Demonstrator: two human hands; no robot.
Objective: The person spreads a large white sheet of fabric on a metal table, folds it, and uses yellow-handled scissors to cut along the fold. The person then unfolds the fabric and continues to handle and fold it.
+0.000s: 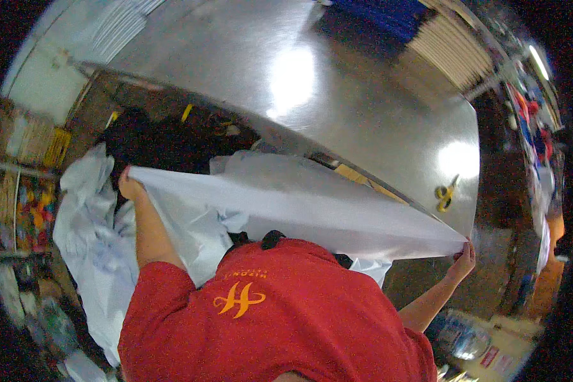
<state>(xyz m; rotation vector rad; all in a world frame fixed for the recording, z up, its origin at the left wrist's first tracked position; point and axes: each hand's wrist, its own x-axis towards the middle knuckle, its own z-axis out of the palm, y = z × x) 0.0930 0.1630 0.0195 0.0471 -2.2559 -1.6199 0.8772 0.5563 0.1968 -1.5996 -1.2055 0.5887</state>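
Observation:
A long piece of white fabric (299, 207) is stretched taut between my two hands, in front of my red shirt. My left hand (129, 186) pinches its left corner, arm raised out to the side. My right hand (463, 258) grips the right corner near the edge of the steel table (337, 83). More white fabric (92, 248) hangs in loose folds below my left arm.
Yellow-handled scissors (445, 194) lie near the table's right edge. Blue cloth (388, 16) and a stack of beige sheets (452, 48) sit at the far end. Shelves with coloured goods (25, 204) stand at the left; bagged items (471, 340) lie on the floor at lower right.

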